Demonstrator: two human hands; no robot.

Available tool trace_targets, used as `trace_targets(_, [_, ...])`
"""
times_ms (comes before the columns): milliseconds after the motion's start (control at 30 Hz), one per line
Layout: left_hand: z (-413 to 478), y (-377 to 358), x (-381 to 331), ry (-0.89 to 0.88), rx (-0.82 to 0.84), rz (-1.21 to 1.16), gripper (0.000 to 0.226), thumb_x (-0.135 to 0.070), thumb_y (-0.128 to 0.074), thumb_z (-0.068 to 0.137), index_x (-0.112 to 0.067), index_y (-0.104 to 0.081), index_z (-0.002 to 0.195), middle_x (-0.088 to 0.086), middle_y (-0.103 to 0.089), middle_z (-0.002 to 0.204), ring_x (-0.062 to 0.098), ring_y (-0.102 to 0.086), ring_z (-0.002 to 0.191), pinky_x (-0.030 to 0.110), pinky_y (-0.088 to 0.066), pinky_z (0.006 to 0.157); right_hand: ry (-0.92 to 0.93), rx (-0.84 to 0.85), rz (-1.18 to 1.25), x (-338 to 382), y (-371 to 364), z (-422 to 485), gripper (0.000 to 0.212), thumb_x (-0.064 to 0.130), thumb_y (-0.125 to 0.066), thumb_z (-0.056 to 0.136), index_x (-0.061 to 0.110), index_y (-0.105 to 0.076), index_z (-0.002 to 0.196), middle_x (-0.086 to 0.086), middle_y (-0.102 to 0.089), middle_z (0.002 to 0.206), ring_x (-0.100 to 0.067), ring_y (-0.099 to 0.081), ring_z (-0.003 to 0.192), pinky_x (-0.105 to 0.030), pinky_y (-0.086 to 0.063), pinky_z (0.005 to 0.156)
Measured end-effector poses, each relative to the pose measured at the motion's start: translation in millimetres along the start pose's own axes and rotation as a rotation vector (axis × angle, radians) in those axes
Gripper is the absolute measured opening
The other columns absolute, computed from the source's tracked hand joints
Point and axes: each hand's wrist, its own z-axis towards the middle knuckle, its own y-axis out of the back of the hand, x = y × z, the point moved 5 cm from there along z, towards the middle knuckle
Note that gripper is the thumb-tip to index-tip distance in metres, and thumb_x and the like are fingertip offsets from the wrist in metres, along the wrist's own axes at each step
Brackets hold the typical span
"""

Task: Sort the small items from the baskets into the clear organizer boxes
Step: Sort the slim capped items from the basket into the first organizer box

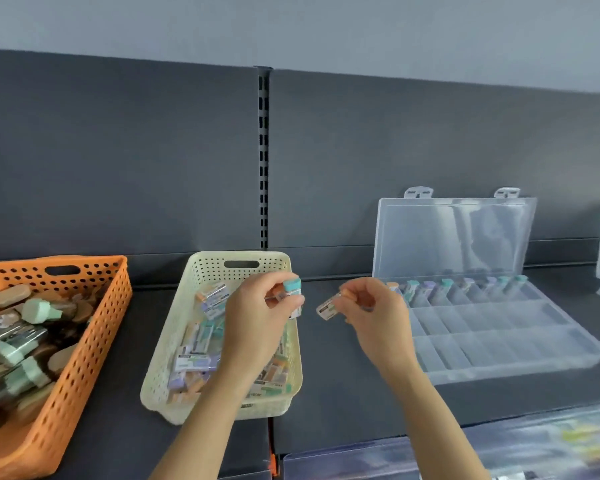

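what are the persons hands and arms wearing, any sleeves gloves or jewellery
The left hand and right hand are bare, with no gloves. No ring, watch or bracelet shows on either wrist or on the fingers in view. No sleeve appears on either side: both are uncovered right down to the bottom edge of the picture. No markings or tape show.

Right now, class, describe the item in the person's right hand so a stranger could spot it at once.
Find the dark shelf, then the gap between the cream basket and the clear organizer box. There the right hand pinches a small white-labelled item in mid-air; the left hand holds a teal-capped item instead.
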Motion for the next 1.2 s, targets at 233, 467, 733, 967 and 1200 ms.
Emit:
trace_targets(233, [11.4, -72.4, -31.1, -0.057, 0.064, 0.017, 0.025, -0.007, -0.074, 0.074, -0.026, -0.07, 0.089, -0.012, -0.063, 0.08, 0.004, -0.057, 0.075, 0.011, -0.042, 0.067, -0.026, -0.104, -0.078, -35.1, 76.5, 33.3, 0.014, 0.01, -0.069, 0.081, 0.023, -0.064, 0.08, 0.009, -0.066, 0.072, -0.002, -0.058, 0.064, -0.009, -0.041, 0.058])
trace_targets(467, [12.8, -143.7, -50.7, -0.024, 0.035, 0.118, 0.024, -0.01, -0.073, 0.079, -0.016, -0.07, 0.102, -0.01, -0.063, 0.094, 0.004, -0.058, 0.08, -0.001, -0.04, 0.068, 0.087, -0.035, -0.279, -69.1, 133.5, 76.5, 0.006, 0.006, -0.066, 0.082, 0.008, -0.066, 0.077, -0.004, -0.066, 0.069, -0.023, -0.06, 0.069, -0.014, -0.041, 0.057])
trace_targets(733, [-4.9, -173.1, -52.3, 0.084, -0.115, 0.254, 0.021, -0.009, -0.072, 0.08, -0.015, -0.071, 0.1, -0.009, -0.062, 0.09, 0.006, -0.057, 0.076, -0.001, -0.039, 0.063, 0.309, 0.379, -0.419, -83.0, 102.0, 97.6, 0.007, 0.013, -0.063, 0.086, 0.009, -0.066, 0.082, 0.0, -0.064, 0.073, -0.016, -0.057, 0.065, -0.014, -0.043, 0.056])
trace_targets(967, [-28.4, -163.9, -49.2, 0.143, -0.172, 0.31, 0.02, -0.008, -0.072, 0.079, -0.016, -0.07, 0.098, -0.007, -0.063, 0.088, 0.004, -0.056, 0.073, 0.001, -0.039, 0.063, 0.373, 0.554, -0.55, -99.0, 71.1, 94.5, 0.015, 0.01, -0.05, 0.092, 0.015, -0.057, 0.08, 0.001, -0.055, 0.078, -0.014, -0.051, 0.065, -0.012, -0.037, 0.061])
trace_targets(1200, [-31.8, -156.6, -45.4, 0.144, -0.159, 0.32, 0.023, -0.011, -0.072, 0.08, -0.018, -0.07, 0.101, -0.007, -0.064, 0.095, 0.004, -0.057, 0.078, 0.002, -0.042, 0.064, 0.386, 0.581, -0.578, -99.5, 66.3, 92.1, 0.014, 0.013, -0.053, 0.091, 0.01, -0.067, 0.094, -0.007, -0.064, 0.097, -0.016, -0.054, 0.076, -0.006, -0.032, 0.06])
